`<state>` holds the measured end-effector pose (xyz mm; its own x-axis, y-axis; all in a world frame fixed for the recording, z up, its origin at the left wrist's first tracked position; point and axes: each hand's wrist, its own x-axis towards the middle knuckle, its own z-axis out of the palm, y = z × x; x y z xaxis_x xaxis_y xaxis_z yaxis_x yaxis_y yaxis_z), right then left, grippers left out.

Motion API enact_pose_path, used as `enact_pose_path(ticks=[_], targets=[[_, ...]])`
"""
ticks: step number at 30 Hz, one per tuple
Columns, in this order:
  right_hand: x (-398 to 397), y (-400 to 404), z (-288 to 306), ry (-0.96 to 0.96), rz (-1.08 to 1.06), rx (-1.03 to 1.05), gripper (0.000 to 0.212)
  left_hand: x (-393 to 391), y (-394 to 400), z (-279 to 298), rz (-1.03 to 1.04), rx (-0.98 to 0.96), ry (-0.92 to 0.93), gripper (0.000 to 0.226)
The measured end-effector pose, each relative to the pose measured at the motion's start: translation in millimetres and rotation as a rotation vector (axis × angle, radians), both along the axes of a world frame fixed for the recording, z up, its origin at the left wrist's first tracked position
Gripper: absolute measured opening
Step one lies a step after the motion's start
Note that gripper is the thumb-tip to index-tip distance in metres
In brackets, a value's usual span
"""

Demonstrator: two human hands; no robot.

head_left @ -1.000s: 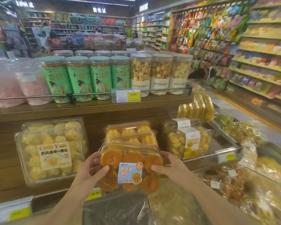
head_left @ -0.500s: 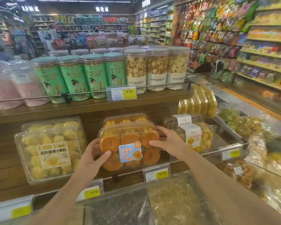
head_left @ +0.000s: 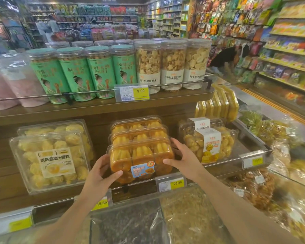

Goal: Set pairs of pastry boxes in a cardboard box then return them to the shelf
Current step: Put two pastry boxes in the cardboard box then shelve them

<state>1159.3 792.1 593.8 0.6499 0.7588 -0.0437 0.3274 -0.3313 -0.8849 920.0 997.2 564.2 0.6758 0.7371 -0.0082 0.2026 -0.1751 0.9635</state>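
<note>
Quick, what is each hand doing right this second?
Left hand: grips the left end of the front box of orange pastries, thumb on its front.
Right hand: holds the same box's right end, fingers curled round it.

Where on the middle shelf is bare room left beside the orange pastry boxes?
A dark wooden gap lies between the yellow puff box and the orange pastry box gripped by left hand and right hand. Rightward is crowded: labelled cookie box.

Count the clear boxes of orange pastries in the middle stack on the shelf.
3. The front box is gripped by the left hand and right hand; a second box stands right behind it, and a third box behind that. More may be hidden further back.
</note>
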Motion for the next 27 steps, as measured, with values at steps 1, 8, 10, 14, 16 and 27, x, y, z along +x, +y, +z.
enact_pose_path(ticks=[1,8,10,14,16,27], targets=[[1,-2,-2,-0.003,0.001,0.005,0.088,0,-1,0,-0.001,-0.002,0.009,0.063],[-6,-18,-13,0.007,0.001,0.013,0.088,-13,-4,-6,-0.016,0.02,0.123,0.082],[-9,-20,-12,0.017,-0.006,0.0,0.087,-14,-8,-3,-0.018,0.031,0.141,0.083],[-14,-21,-4,0.023,-0.016,-0.024,0.09,-14,-12,4,-0.015,0.018,0.164,0.086],[-18,-22,3,0.024,-0.027,-0.062,0.099,-16,-13,9,-0.016,-0.006,0.177,0.095],[-50,-24,89,-0.39,0.087,-0.387,0.08,-67,-16,83,-0.096,0.552,0.659,0.089]])
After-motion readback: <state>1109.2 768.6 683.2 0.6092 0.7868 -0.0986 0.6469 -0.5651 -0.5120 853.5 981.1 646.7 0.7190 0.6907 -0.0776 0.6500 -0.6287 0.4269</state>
